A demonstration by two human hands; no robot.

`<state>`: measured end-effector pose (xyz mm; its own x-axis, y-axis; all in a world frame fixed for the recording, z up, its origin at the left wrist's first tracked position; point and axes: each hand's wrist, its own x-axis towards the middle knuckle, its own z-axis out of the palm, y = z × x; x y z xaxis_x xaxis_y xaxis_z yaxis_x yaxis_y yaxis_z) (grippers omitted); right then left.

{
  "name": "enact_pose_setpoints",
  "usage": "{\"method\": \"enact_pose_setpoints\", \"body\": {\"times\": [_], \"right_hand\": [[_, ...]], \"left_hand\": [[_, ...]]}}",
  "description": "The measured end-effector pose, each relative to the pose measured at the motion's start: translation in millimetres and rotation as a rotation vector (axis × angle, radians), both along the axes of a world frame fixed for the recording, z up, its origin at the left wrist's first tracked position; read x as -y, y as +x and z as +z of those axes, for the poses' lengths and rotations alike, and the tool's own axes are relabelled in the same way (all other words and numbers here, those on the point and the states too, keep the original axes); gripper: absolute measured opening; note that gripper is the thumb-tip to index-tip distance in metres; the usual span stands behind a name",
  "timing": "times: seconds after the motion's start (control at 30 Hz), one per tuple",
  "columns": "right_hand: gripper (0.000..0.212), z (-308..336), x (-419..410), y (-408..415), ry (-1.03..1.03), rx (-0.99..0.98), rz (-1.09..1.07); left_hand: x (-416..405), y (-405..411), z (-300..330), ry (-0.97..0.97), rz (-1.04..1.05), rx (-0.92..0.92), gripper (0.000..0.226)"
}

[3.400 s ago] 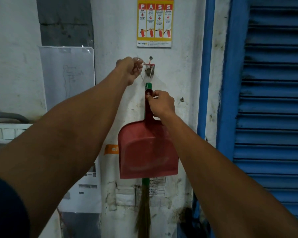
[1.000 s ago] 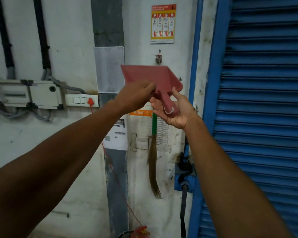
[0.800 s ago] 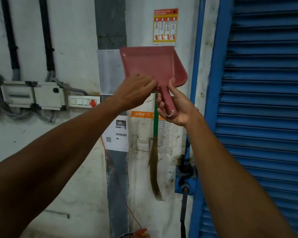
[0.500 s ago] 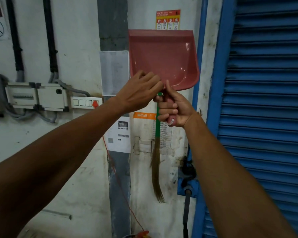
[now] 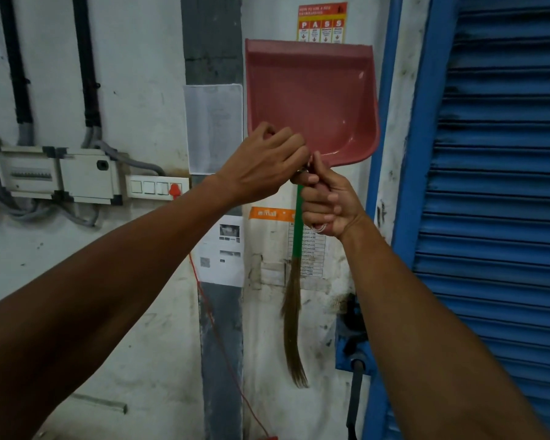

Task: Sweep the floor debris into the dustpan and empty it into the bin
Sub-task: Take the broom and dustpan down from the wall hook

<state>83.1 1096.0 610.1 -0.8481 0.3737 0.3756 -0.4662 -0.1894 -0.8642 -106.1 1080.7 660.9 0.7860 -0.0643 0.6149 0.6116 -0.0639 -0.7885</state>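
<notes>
A red plastic dustpan (image 5: pixel 311 100) stands upright in front of the white wall, scoop end up. My right hand (image 5: pixel 329 204) grips its handle from below, and the handle is mostly hidden inside my fist. A broom (image 5: pixel 297 239) with a green handle and brown bristles hangs down the wall just behind that hand. My left hand (image 5: pixel 264 163) is at the base of the pan, its fingers curled and pinching at the top of the broom's handle. The exact spot is hidden by my fingers.
A blue roller shutter (image 5: pixel 502 185) fills the right side. On the wall to the left are an electrical box (image 5: pixel 58 174), a switch panel (image 5: pixel 153 187) and a red cord (image 5: pixel 216 328) running down. An extinguisher poster (image 5: pixel 323 22) hangs above the pan.
The dustpan came off its wall hook and was turned scoop up. My right hand closed fully round its handle, and my left hand moved to the broom's top.
</notes>
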Motion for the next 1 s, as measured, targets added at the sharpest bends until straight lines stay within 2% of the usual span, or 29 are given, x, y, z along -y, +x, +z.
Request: {"method": "enact_pose_setpoints", "body": {"times": [0.17, 0.3, 0.4, 0.47, 0.57, 0.7, 0.87, 1.0], "right_hand": [[0.050, 1, -39, -14, -0.029, 0.071, 0.012], [0.053, 4, -72, -28, 0.008, 0.088, -0.074], [0.049, 4, -96, -35, 0.000, 0.069, -0.096], [0.044, 2, -109, -37, -0.012, 0.050, -0.117], [0.041, -4, -129, -36, -0.042, 0.028, -0.164], [0.040, -17, -149, -28, -0.065, 0.003, -0.232], [0.039, -29, -170, -15, -0.067, 0.003, -0.273], [0.041, -35, -190, 0, -0.076, 0.004, -0.314]], "left_hand": [[-44, -20, 3, 0.024, -0.028, -0.020, 0.005], [-83, -32, 5, 0.046, -0.060, 0.012, 0.008], [-112, -43, 5, 0.032, -0.087, 0.063, 0.010], [-130, -51, 1, 0.016, -0.116, 0.136, 0.021], [-154, -64, -8, -0.068, -0.171, 0.297, 0.036], [-182, -77, -33, -0.260, -0.184, 0.377, 0.028], [-223, -73, -82, -0.553, -0.096, 0.193, 0.017], [-246, -44, -108, -0.595, -0.004, -0.031, 0.021]]}}
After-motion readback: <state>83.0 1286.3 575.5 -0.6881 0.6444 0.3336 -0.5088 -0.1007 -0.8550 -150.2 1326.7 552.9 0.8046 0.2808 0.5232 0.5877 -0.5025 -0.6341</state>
